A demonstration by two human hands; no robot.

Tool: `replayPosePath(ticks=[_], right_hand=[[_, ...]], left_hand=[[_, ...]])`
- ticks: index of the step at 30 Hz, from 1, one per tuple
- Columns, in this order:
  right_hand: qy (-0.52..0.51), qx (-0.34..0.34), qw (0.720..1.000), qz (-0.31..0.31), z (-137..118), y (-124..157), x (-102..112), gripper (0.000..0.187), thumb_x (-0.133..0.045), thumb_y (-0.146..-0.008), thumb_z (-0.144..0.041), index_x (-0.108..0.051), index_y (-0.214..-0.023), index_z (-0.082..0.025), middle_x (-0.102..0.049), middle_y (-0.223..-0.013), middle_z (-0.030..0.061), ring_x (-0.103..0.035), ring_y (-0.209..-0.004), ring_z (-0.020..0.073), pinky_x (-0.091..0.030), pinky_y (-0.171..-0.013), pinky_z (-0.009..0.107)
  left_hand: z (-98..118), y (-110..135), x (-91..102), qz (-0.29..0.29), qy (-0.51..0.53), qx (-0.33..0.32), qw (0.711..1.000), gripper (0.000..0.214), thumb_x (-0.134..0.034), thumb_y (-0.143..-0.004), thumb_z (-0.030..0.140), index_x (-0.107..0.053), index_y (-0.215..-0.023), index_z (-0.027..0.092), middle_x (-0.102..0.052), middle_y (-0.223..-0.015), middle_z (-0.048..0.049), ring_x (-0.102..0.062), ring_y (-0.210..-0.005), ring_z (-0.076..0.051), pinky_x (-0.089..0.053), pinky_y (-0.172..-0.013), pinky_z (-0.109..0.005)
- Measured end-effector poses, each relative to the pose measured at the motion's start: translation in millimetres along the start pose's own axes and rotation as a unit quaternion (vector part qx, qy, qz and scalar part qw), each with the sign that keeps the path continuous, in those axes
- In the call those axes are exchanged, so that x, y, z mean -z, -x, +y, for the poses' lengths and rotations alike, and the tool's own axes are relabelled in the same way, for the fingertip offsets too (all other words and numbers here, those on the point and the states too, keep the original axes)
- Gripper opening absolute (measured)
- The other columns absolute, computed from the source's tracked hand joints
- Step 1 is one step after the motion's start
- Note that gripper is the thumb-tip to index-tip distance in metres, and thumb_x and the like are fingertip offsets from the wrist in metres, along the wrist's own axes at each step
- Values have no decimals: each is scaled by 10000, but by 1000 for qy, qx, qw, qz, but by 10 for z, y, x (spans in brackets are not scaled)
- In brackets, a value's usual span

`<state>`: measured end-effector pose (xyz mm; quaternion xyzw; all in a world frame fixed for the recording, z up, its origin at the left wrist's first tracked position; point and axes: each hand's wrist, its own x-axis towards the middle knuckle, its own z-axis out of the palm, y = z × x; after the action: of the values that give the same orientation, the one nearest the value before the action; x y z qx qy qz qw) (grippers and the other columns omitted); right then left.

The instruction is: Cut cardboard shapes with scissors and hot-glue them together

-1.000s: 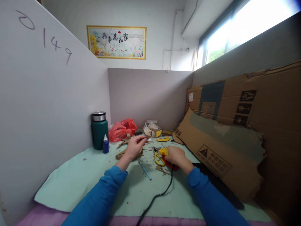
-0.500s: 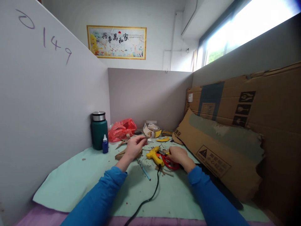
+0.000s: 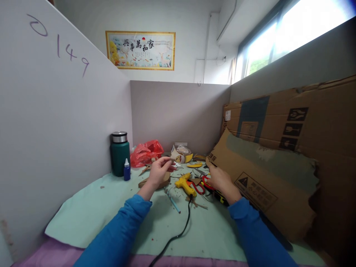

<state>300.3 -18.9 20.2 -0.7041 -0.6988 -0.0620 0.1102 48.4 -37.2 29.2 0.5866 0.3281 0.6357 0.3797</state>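
Observation:
My left hand (image 3: 158, 172) is raised a little over the green mat (image 3: 97, 207), its fingers pinched on a small cardboard piece (image 3: 170, 160). Under it lies a brown cardboard cutout (image 3: 164, 180). A yellow glue gun (image 3: 185, 184) lies on the mat between my hands, its black cord (image 3: 178, 233) running toward me. My right hand (image 3: 221, 181) rests beside the red-handled scissors (image 3: 202, 184), fingers loosely curled and touching them; I cannot tell whether it grips them.
A green flask (image 3: 119, 152), a small blue bottle (image 3: 127, 170) and a red plastic bag (image 3: 146, 152) stand at the back left. Large cardboard sheets (image 3: 264, 174) lean along the right wall. A blue pen (image 3: 174, 200), yellow scraps (image 3: 194, 165) and cardboard bits litter the mat.
My right hand has put the yellow glue gun down on the mat and moved right, to the red scissors. My left hand keeps its pinch and has lifted slightly.

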Motion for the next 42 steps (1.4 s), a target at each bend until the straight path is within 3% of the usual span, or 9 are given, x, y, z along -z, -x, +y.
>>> replayPosePath(ticks=[3,5,7,10,15,19,21,28,42], right_hand=[[-113,-17,987,109,69,-75,17,344,-580,-777,-265,-551,-1093,-131,-634,-1034,154,-614,-949,254,-444,-750,303],[-252,17,955,156,29,-99,5,421,-596,-783,-388,-535,-1120,-143,-640,-1008,113,-608,-919,222,-454,-757,285],[-372,77,912,158,-73,-73,-7,477,-560,-802,-469,-519,-1158,-155,-648,-964,78,-610,-863,197,-466,-740,272],[-452,189,864,115,-252,55,9,534,-475,-856,-498,-448,-1290,-189,-654,-982,45,-610,-847,177,-473,-746,264],[-373,231,897,49,-383,250,80,561,-445,-875,-512,-422,-1338,-195,-669,-930,47,-618,-807,194,-468,-739,289],[-325,303,893,75,-396,268,73,513,-551,-823,-467,-508,-1267,-213,-599,-1203,80,-584,-1012,220,-440,-874,312],[-314,319,890,86,-397,257,55,497,-583,-803,-444,-529,-1245,-223,-579,-1242,76,-571,-1052,220,-428,-907,317],[-290,323,895,105,-369,228,23,526,-602,-791,-488,-542,-1240,-221,-589,-1227,84,-565,-1085,224,-433,-907,314],[-300,332,886,123,-358,231,22,489,-625,-786,-464,-579,-1207,-218,-618,-1209,75,-573,-1095,225,-429,-913,306]], left_hand=[[33,-1,3,21,18,11,1000,443,-724,-667,452,-640,-938,112,-695,-725,-65,-675,-622,-187,-548,-633,-310],[51,-2,9,30,28,17,999,471,-732,-660,449,-639,-968,105,-686,-686,-51,-664,-581,-180,-548,-621,-315],[66,-3,18,31,36,14,999,474,-728,-666,447,-633,-981,105,-681,-673,-41,-660,-565,-176,-546,-613,-314],[83,-5,32,27,50,10,998,443,-715,-681,448,-620,-953,112,-680,-683,-35,-662,-577,-168,-546,-618,-304],[90,3,30,13,64,22,998,392,-700,-700,440,-588,-898,120,-680,-691,-36,-658,-576,-155,-537,-613,-284],[94,21,16,-9,64,25,998,376,-694,-712,429,-573,-902,128,-676,-685,-31,-650,-564,-152,-536,-606,-288],[96,28,15,-22,58,19,998,358,-688,-720,426,-574,-891,133,-667,-676,-23,-641,-556,-144,-533,-599,-284],[99,34,21,-62,4,2,998,324,-664,-744,434,-595,-827,129,-652,-655,-28,-627,-541,-141,-514,-569,-269],[104,18,51,-83,-11,-6,996,311,-653,-757,420,-597,-790,117,-656,-667,-42,-630,-542,-145,-524,-565,-276]])
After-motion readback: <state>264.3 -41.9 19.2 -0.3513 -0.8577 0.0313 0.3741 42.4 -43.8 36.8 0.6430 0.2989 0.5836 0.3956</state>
